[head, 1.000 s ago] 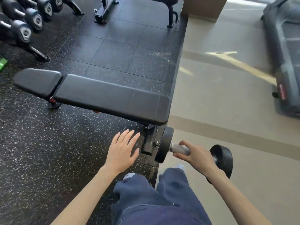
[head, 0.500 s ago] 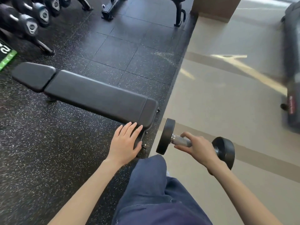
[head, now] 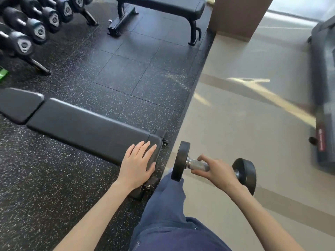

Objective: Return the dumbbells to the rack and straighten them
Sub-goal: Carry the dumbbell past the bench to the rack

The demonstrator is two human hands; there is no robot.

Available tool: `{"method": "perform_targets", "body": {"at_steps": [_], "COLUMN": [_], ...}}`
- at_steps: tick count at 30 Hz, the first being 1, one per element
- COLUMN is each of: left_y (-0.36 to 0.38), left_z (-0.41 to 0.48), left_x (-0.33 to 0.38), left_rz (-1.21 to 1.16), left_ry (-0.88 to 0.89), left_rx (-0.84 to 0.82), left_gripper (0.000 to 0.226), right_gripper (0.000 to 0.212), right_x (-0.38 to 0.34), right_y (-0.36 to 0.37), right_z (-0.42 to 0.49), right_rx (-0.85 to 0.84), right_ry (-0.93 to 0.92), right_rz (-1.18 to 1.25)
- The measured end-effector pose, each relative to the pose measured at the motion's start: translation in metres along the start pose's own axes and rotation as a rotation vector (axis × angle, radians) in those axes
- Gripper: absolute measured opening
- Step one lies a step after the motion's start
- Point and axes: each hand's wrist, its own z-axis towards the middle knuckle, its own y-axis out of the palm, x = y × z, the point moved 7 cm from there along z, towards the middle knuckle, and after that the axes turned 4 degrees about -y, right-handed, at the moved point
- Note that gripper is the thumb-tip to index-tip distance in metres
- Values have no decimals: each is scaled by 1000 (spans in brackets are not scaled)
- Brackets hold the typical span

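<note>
The right grip (head: 220,172) is curled round the metal handle of the dumbbell (head: 196,164), holding it roughly level above the tan floor (head: 235,115), just right of the black rubber mat (head: 126,73) and over a blue-trousered knee (head: 166,200). The left grip (head: 137,163) lies flat with straight fingers on the near end of the padded bench (head: 87,127), holding nothing. The rack (head: 39,66) and its other dumbbells (head: 39,31) stand well apart at the far left.
</note>
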Motion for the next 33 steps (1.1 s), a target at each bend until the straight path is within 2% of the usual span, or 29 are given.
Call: {"method": "perform_targets", "body": {"at_steps": [10, 21, 28, 33], "left_y": [-38, -29, -44, -66], "left_z": [140, 250, 360, 441], "left_x": [11, 46, 94, 121], "left_rz": [0, -1, -15, -22], "left_ry": [-18, -95, -148, -189], "left_rx": [51, 38, 33, 102], "left_gripper": [56, 55, 56, 56], "right_gripper": [44, 42, 44, 43], "right_x": [29, 111, 164, 191], "right_y": [-117, -173, -271, -334], "right_z": [123, 227, 310, 358], "right_rx": [73, 15, 33, 52], "right_ry": [-71, -46, -121, -162], "right_rz": [-40, 54, 45, -12]}}
